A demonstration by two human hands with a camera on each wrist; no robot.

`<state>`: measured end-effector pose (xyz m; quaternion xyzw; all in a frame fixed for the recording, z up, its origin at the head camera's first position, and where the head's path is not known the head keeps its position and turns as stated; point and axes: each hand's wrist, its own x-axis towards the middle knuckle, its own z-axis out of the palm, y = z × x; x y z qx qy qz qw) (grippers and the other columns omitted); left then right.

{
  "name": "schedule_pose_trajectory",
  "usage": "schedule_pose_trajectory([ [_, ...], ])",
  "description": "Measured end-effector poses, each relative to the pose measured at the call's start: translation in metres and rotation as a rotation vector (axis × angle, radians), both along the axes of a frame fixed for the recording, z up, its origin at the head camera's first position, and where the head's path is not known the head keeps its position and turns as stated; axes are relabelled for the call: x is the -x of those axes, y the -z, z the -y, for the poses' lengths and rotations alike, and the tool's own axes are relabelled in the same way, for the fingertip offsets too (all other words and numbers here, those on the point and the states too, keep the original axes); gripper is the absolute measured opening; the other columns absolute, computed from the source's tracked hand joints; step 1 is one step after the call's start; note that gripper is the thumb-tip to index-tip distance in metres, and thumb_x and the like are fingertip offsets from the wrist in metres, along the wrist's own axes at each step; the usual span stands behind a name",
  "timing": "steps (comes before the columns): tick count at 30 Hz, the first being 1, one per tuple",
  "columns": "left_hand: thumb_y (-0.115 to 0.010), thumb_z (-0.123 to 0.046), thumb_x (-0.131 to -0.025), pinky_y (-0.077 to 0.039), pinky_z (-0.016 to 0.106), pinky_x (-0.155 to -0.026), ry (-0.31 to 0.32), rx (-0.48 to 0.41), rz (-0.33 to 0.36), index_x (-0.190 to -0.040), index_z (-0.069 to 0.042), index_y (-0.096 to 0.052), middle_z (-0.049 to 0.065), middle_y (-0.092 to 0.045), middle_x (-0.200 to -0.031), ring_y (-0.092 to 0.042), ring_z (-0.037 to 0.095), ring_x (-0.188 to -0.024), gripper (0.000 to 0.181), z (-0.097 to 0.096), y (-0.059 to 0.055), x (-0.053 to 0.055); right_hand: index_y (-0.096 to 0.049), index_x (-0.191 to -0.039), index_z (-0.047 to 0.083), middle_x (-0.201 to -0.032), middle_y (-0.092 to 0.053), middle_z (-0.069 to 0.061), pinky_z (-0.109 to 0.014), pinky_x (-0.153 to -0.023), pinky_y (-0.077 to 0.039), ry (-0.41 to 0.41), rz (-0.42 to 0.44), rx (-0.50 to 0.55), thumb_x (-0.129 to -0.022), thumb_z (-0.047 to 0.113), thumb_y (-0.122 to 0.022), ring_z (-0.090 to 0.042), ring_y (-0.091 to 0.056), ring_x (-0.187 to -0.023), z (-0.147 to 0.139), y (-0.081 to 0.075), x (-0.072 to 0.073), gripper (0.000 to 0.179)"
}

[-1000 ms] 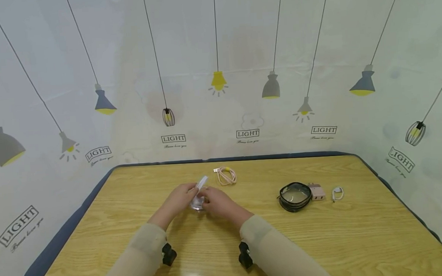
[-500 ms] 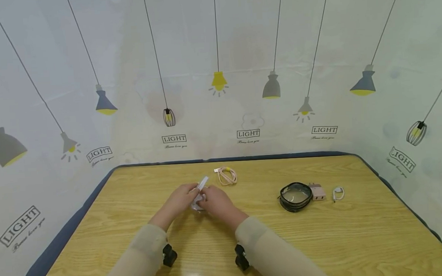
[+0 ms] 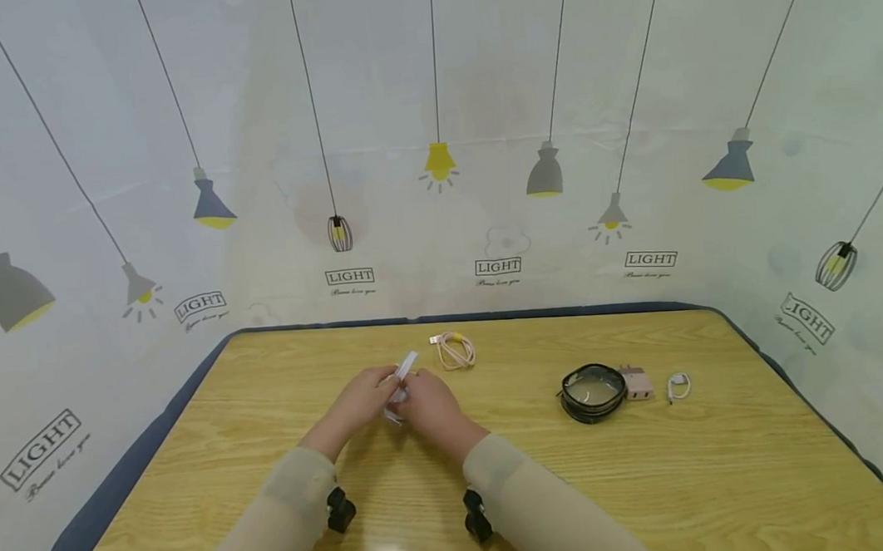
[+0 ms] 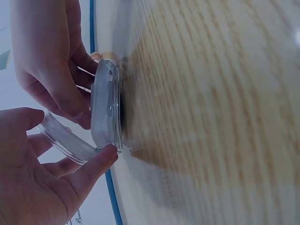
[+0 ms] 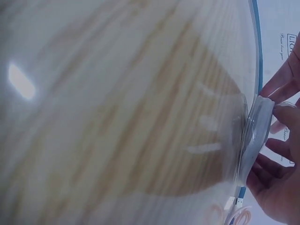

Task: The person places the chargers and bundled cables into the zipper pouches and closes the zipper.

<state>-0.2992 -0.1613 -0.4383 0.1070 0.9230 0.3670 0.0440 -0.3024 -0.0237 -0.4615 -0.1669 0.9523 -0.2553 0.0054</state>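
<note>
Both hands meet over a small clear plastic case [image 4: 106, 105] with a hinged lid [image 4: 65, 140], which stands tilted up. My left hand [image 3: 360, 399] grips the case at its hinge end, thumb on the base edge and fingers around the lid in the left wrist view. My right hand [image 3: 433, 402] holds the base from the other side, its fingers curled at the open face. The case sits close over the wooden table [image 3: 393, 486]. What lies inside is hidden by the right fingers.
A coiled pink cable [image 3: 457, 352] lies just beyond the hands. Farther right are a round black-rimmed clear pouch [image 3: 587, 413], a pink plug adapter [image 3: 637, 383] and a short white cable [image 3: 680, 387]. A lamp-printed cloth [image 3: 409, 227] hangs behind the table.
My right hand and forearm have shifted slightly left, and the right fingers now cover more of the case. The left hand stays nearly still, with the lid still raised.
</note>
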Motion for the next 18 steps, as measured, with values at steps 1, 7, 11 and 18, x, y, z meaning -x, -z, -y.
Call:
schedule_pose_trajectory([
  [1,-0.044,-0.022,-0.104,-0.037,0.053,-0.104,0.000,-0.002,-0.001,-0.136,0.005,-0.051,0.022,-0.054,-0.135,-0.047,0.037,-0.128,0.043,-0.0003,-0.0003,-0.0003,-0.067,-0.123,0.011,-0.102,-0.063,-0.007,-0.037,-0.080,-0.050,-0.005,0.002,0.003,-0.090,0.032,-0.072,-0.019,-0.058,-0.091,-0.0004,0.0004,0.0003,0.040],
  [7,-0.043,-0.022,-0.104,-0.036,0.054,-0.104,-0.009,-0.010,0.006,-0.137,0.005,-0.051,0.023,-0.054,-0.135,-0.047,0.037,-0.128,0.043,-0.0009,0.0005,-0.0002,-0.064,-0.126,0.009,-0.110,-0.064,-0.009,-0.038,-0.087,-0.050,-0.043,0.015,0.020,-0.091,0.029,-0.070,-0.021,-0.059,-0.101,-0.0038,-0.0008,0.0005,0.040],
  [11,-0.043,-0.022,-0.104,-0.037,0.054,-0.104,-0.013,-0.009,0.012,-0.136,0.004,-0.052,0.022,-0.054,-0.134,-0.047,0.037,-0.127,0.042,-0.0004,0.0011,0.0004,-0.064,-0.125,0.008,-0.110,-0.063,-0.007,-0.039,-0.088,-0.049,-0.067,0.035,0.030,-0.093,0.027,-0.068,-0.020,-0.059,-0.100,-0.0057,-0.0022,0.0007,0.038],
  [18,-0.043,-0.025,-0.105,-0.034,0.055,-0.106,-0.017,-0.008,0.024,-0.138,0.003,-0.051,0.022,-0.052,-0.137,-0.044,0.038,-0.130,0.044,0.0000,0.0006,0.0003,-0.064,-0.125,0.007,-0.108,-0.064,-0.005,-0.037,-0.087,-0.049,-0.106,0.057,0.048,-0.089,0.021,-0.071,-0.016,-0.058,-0.098,-0.0079,-0.0029,0.0030,0.039],
])
